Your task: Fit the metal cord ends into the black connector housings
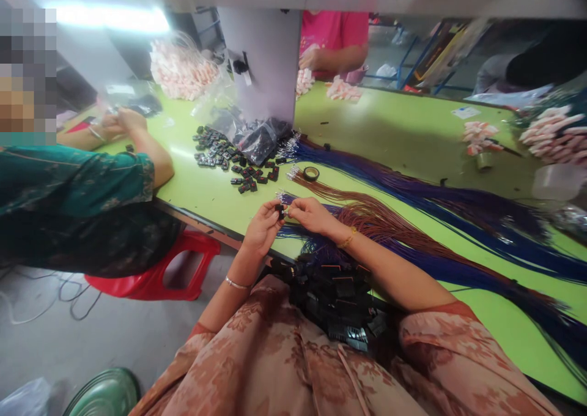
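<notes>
Between the thumb and fingers of my left hand is a small black connector housing. My right hand pinches a thin wire close against that housing; how far its end sits inside is too small to tell. Under and beside my hands run bundles of brown wires and blue wires, with bare metal terminals at their left ends. Loose black housings lie in a scattered pile beyond my left hand. More black connectors with wires rest in my lap.
A roll of black tape lies by the wires. Behind stand a plastic bag of black parts and a grey pillar. At left, a co-worker's arm leans on the green table; a red stool is below.
</notes>
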Demonstrator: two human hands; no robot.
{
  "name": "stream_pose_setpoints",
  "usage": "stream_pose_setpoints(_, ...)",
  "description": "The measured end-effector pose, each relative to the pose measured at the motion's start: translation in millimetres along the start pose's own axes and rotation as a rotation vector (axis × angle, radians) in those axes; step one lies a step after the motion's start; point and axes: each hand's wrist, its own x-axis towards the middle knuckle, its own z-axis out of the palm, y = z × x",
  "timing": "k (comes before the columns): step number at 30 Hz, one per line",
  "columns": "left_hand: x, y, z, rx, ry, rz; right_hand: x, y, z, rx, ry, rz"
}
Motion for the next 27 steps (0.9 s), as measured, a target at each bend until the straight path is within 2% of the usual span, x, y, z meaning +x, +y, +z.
stream_pose_setpoints(5,-1,-7,4.3,0.158,0.052,0.126,1,6,4,0.057,-0.019,0.069)
stream_pose_setpoints(8,0,-12,6.7,0.239,0.085,0.175,-3,7,3,-0.065,0.033,-0.032)
stream_pose_setpoints(11,2,-14,8.3,0.218,0.097,0.149,-9,6,1,-0.194,0.087,-0.180)
stream_pose_setpoints(13,2,-16,10.1,0.198,0.101,0.132,-12,5,1,-0.254,0.095,-0.203)
stream_pose_setpoints(18,3,-21,17.2,0.223,0.130,0.151,-14,5,4,-0.431,0.139,-0.150)
stream_pose_setpoints(22,9,-23,18.2,0.175,0.129,0.078,2,12,-19,-0.440,0.040,-0.146)
stream_pose_setpoints(25,15,-22,16.0,0.107,0.138,0.033,21,24,-45,-0.654,0.185,0.012)
stream_pose_setpoints(27,17,-22,14.1,0.087,0.141,0.017,31,32,-56,-0.830,0.196,0.143)
